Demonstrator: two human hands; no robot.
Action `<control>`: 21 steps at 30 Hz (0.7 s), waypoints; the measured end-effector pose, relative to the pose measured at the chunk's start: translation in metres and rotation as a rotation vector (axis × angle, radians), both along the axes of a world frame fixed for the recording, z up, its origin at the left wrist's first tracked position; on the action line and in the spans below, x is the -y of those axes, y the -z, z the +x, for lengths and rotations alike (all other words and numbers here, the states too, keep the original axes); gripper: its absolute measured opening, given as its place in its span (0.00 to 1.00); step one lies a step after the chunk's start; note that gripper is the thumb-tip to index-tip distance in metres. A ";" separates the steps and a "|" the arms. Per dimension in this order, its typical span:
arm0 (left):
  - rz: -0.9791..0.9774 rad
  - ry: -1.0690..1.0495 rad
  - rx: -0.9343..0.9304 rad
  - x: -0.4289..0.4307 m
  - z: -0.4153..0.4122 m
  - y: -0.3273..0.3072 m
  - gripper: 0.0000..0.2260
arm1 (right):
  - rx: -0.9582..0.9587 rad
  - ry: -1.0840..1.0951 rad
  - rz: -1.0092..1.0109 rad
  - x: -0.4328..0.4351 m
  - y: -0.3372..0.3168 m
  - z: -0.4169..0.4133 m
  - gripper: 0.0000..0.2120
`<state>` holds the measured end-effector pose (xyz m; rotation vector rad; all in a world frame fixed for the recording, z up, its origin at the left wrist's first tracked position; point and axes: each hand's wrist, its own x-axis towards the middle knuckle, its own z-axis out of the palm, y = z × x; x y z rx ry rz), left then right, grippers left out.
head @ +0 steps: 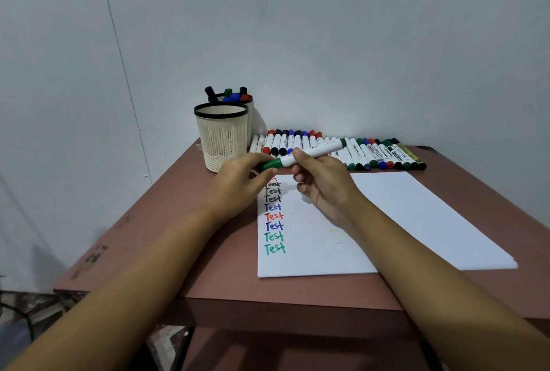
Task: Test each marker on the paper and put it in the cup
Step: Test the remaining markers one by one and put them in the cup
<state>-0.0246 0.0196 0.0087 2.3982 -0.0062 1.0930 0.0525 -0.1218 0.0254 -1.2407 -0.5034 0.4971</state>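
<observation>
While the right hand (324, 189) grips the green marker (316, 151), the left hand (241, 180) apparently pinches its cap (271, 164).

Lighting: soft, dimmish indoor, cool grey cast; source out of frame, approx upper left, as rear cup (250, 123) throws faint shadow rightward onto wall (327, 43); paper (416, 216) is brightest area, evenly lit, w/ soft shadow under right hand (327, 189). Falloff: wall darkens toward corners, space under worktop (169, 201) near black. Quality: centre sharp, writing on paper legible; wide-angle stretch at edges, forearms (134, 281) oversized at btm, wall seam (120, 58) leaning; lower-left corner smeared, soft, murky.
</observation>
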 end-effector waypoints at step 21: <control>-0.422 0.225 -0.206 0.011 0.009 -0.005 0.16 | -0.028 -0.070 0.090 -0.003 0.002 0.004 0.05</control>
